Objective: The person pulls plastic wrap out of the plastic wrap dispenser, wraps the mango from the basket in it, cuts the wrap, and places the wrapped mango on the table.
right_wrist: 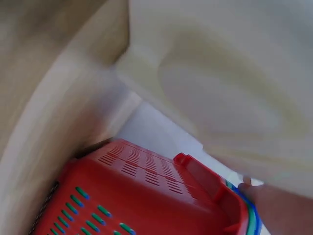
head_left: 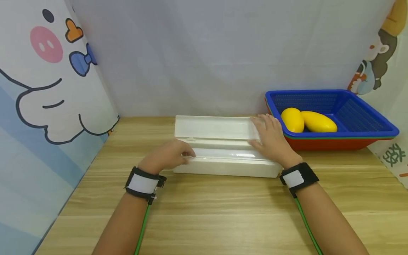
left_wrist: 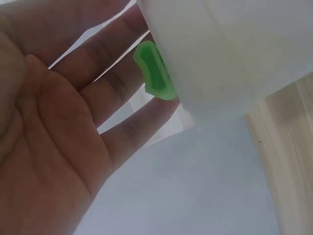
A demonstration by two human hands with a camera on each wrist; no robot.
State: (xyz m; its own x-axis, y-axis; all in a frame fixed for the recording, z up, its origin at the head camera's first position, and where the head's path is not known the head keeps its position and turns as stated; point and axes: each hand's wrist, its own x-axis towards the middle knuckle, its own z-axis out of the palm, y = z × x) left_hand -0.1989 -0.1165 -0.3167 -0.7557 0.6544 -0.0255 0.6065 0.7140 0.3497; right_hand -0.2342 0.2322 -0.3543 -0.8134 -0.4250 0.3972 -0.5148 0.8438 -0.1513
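Observation:
A long white plastic box (head_left: 226, 168) lies across the table with its hinged lid (head_left: 216, 127) raised at the back. Clear, shiny film (head_left: 239, 154) shows along its inside. My left hand (head_left: 165, 156) is at the box's left end, its fingertips right at the front inner edge. In the left wrist view, its loosely bent fingers (left_wrist: 124, 139) reach past the end wall, beside a small green piece (left_wrist: 155, 71). At the other end, my right hand (head_left: 272, 140) lies with spread fingers over the right side of the lid and box.
Behind the right hand stands a blue basket (head_left: 376, 113) stacked on a red basket (head_left: 328, 143). It holds two yellow mango-like fruits (head_left: 318, 122). White cloth (head_left: 191, 63) hangs behind the wooden table (head_left: 216, 219), with printed cartoon panels at both sides.

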